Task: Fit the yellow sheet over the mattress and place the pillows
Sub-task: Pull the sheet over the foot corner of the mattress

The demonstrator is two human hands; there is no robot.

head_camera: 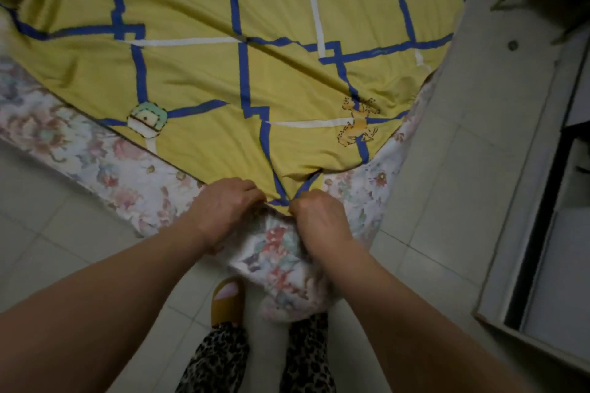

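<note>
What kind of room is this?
Most likely a bedroom. A flower-patterned mattress lies under a yellow cotton sheet with blue lines, both hands grip the sheet's corner, and a pale cabinet stands beside it on the tiled floor.

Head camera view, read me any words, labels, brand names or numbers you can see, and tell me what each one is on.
No readable text anywhere in this view.
The yellow sheet carries only pictures: blue and white lines, orange frogs, green badges.
The mattress shows only a floral print.
The cabinet on the right shows no label.
</note>
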